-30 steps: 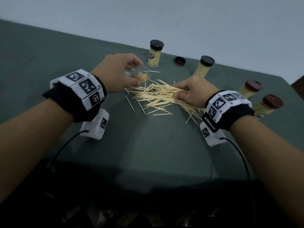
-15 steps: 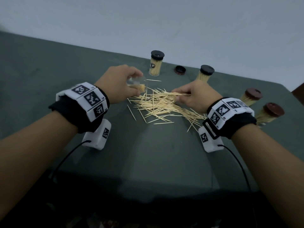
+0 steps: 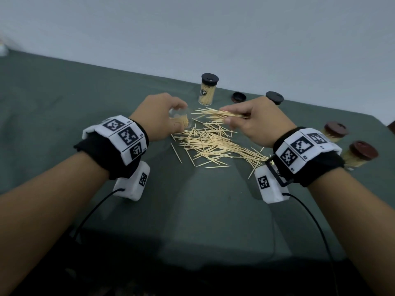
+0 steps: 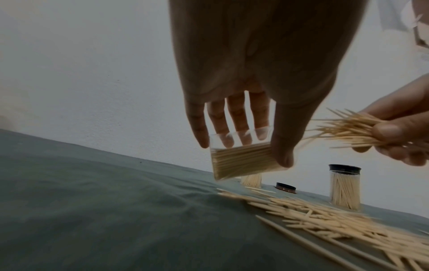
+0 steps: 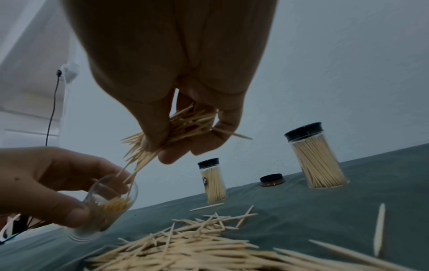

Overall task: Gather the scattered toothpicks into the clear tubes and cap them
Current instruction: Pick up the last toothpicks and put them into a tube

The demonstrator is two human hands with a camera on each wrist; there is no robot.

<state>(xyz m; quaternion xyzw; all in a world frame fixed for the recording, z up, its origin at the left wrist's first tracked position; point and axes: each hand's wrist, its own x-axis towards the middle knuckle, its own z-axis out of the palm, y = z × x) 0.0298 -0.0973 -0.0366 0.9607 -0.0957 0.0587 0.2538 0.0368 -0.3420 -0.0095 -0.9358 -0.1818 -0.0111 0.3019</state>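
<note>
Right hand (image 3: 259,122) lifted toothpick bunch (image 3: 222,113) off pile (image 3: 215,144).

You can see a green cloth (image 3: 64,99) over the tabletop. A pale wall (image 3: 192,35) stands past your fingers, with a black cord (image 5: 52,108) hanging.

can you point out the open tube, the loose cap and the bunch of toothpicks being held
open tube (image 4: 243,161): left wrist view, on its clear wall over the toothpicks inside.
loose cap (image 5: 272,180): right wrist view, on the cap's side.
bunch of toothpicks (image 3: 222,113): head view, mid-length of the bunch, left of the fingers.
</note>
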